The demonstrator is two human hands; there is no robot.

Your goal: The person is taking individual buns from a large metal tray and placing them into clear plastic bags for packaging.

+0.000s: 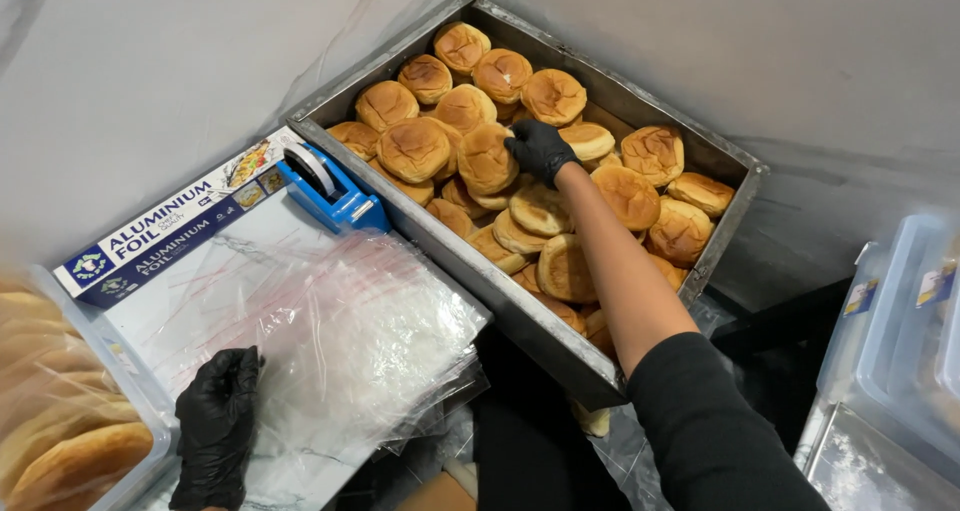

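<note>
Reaching across a deep metal tray (500,286) heaped with browned buns, the black-gloved right hand (540,148) is seen with its fingers curled onto one bun (486,159) near the top of the pile; whether that bun is fully gripped cannot be told. A stack of clear plastic bags (345,336) is pressed flat by the gloved left hand (217,421), beside a blue tape dispenser (335,193) and a long foil box (165,229)

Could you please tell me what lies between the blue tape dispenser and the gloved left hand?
In the head view, a stack of clear plastic bags lies between the blue tape dispenser and the black-gloved left hand, which rests on the stack's edge.
</note>
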